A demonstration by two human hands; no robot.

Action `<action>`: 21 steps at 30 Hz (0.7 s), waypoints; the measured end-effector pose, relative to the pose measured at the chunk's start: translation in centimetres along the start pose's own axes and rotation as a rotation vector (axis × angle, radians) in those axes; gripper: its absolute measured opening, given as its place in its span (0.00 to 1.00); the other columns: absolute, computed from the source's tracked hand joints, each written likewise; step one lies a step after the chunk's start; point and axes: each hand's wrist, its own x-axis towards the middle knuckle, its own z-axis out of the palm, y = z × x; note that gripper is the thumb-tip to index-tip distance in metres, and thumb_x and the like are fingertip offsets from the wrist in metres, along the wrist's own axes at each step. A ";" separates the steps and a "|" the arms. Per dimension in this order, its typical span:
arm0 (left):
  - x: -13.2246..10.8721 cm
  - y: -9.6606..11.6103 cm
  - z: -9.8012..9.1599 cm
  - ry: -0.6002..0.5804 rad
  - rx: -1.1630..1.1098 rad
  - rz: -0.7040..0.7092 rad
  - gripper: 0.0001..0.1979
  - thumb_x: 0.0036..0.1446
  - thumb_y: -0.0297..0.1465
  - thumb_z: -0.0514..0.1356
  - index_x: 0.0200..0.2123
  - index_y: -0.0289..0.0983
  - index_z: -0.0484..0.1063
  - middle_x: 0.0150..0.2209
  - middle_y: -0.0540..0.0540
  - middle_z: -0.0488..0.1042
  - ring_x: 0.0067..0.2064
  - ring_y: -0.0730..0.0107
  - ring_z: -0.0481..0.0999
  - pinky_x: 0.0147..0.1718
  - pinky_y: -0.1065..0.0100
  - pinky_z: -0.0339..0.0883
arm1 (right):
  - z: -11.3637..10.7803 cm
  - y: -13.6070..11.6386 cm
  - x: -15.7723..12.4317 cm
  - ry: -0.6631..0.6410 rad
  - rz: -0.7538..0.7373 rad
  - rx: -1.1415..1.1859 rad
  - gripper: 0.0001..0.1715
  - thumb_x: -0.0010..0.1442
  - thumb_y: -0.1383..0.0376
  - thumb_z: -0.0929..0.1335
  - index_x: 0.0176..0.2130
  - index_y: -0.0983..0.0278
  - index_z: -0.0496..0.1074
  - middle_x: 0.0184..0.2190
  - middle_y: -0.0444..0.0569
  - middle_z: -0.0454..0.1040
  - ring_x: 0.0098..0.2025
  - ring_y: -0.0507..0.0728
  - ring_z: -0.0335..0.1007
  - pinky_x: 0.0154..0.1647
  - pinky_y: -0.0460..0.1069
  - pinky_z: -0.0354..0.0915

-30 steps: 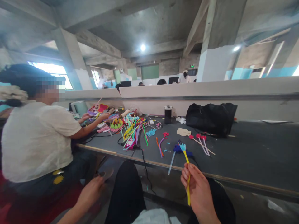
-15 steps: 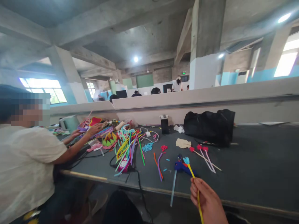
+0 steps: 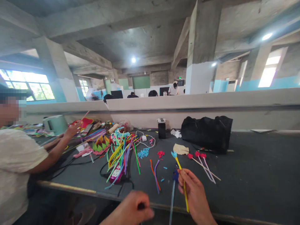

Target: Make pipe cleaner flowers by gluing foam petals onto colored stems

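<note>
Left hand [image 3: 134, 206] has come into view, blurred, fingers curled, contents unclear. Right hand [image 3: 191, 187] pinches the yellow stem [image 3: 179, 164]; a bump could bend its blue tip [image 3: 173, 154].

The left hand [image 3: 137, 206], softened by blur, is bare and rounded at the knuckles; the right hand [image 3: 194, 193], in sharper focus, is bare too, slim and smooth-backed. Both run down to uncovered wrists [image 3: 206, 216].

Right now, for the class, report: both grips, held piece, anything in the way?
Right grip closed on yellow stem, blue tip at far end. Left grip blurred, curled, nothing visible in it. Possible obstacle: blue tool, partly hidden.
</note>
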 end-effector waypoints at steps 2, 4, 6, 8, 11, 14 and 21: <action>3.7 0.9 -0.1 0.211 -0.252 0.026 0.16 0.53 0.36 0.59 0.17 0.35 0.64 0.18 0.54 0.61 0.24 0.76 0.61 0.24 0.72 0.53 | 0.8 0.3 0.7 -0.013 -0.020 0.001 0.13 0.49 0.58 0.74 0.31 0.64 0.73 0.21 0.39 0.63 0.22 0.47 0.55 0.18 0.42 0.54; 6.8 1.8 -0.1 0.385 -0.561 0.067 0.20 0.53 0.38 0.57 0.14 0.37 0.57 0.15 0.54 0.56 0.21 0.77 0.56 0.22 0.71 0.49 | 1.6 0.6 1.5 -0.020 -0.027 0.006 0.13 0.49 0.58 0.75 0.31 0.64 0.73 0.21 0.39 0.63 0.21 0.47 0.55 0.18 0.42 0.54; 9.2 2.4 -0.2 0.508 -0.788 0.089 0.22 0.50 0.39 0.60 0.14 0.38 0.53 0.14 0.56 0.51 0.19 0.79 0.51 0.20 0.72 0.46 | 2.2 0.9 2.5 -0.031 -0.032 0.011 0.13 0.49 0.58 0.75 0.31 0.64 0.73 0.21 0.39 0.63 0.21 0.47 0.55 0.18 0.42 0.54; 11.2 2.7 -0.4 0.564 -0.928 0.104 0.23 0.50 0.39 0.61 0.14 0.38 0.52 0.15 0.57 0.48 0.19 0.79 0.49 0.20 0.72 0.46 | 2.8 1.2 3.5 -0.049 -0.041 0.020 0.13 0.49 0.58 0.74 0.31 0.64 0.73 0.21 0.39 0.64 0.21 0.46 0.55 0.18 0.41 0.54; 13.5 2.3 -0.3 0.552 -0.992 0.190 0.15 0.52 0.39 0.62 0.21 0.36 0.65 0.19 0.54 0.58 0.23 0.77 0.56 0.23 0.74 0.52 | 3.2 1.9 4.7 -0.073 -0.032 0.038 0.13 0.51 0.58 0.74 0.33 0.64 0.73 0.21 0.39 0.64 0.22 0.46 0.57 0.19 0.41 0.55; 15.1 1.1 0.7 0.456 -1.081 0.218 0.14 0.48 0.35 0.66 0.39 0.37 0.74 0.30 0.50 0.69 0.30 0.74 0.65 0.30 0.73 0.59 | 3.0 2.6 5.3 -0.090 0.004 0.028 0.14 0.51 0.58 0.74 0.34 0.64 0.73 0.21 0.39 0.65 0.21 0.46 0.57 0.18 0.41 0.54; 16.6 0.1 1.9 0.419 -1.080 0.132 0.14 0.50 0.39 0.65 0.34 0.34 0.79 0.29 0.47 0.73 0.30 0.74 0.67 0.31 0.73 0.60 | 3.6 3.2 7.3 -0.142 0.075 -0.048 0.16 0.50 0.55 0.73 0.32 0.64 0.71 0.19 0.38 0.65 0.18 0.45 0.56 0.17 0.41 0.53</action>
